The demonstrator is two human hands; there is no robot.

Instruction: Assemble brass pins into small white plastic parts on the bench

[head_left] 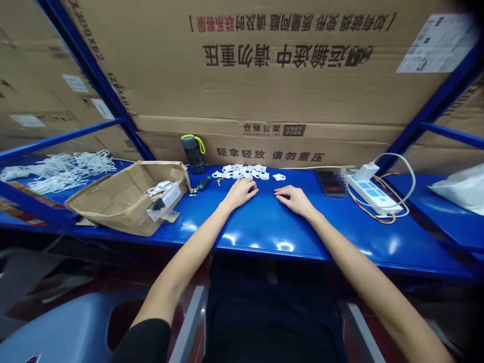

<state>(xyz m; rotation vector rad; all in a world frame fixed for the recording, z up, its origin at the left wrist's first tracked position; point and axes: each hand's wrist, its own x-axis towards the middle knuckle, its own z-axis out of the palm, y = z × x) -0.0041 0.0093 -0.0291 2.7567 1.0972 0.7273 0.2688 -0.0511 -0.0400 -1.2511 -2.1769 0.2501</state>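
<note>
Both hands rest on the blue tabletop (260, 227), apart from each other. My left hand (241, 193) lies with its fingers slightly curled and thumb apart, holding nothing, just in front of a pile of small white ring-like parts (242, 172). To the right, my right hand (293, 198) has its fingers loosely extended toward the left, with nothing in it. Beyond it a single white part (279, 177) sits apart from the pile. A green and black screwdriver (204, 183) and small brass-coloured pieces (193, 192) lie left of my left hand.
An open cardboard box (113, 209) holding white parts stands at left, with white cords (71, 169) beyond the frame post. A bottle (194, 155) stands at the back. On the right are a dark, partly blurred object (330, 182), a power strip (374, 195) and a white bag (463, 189).
</note>
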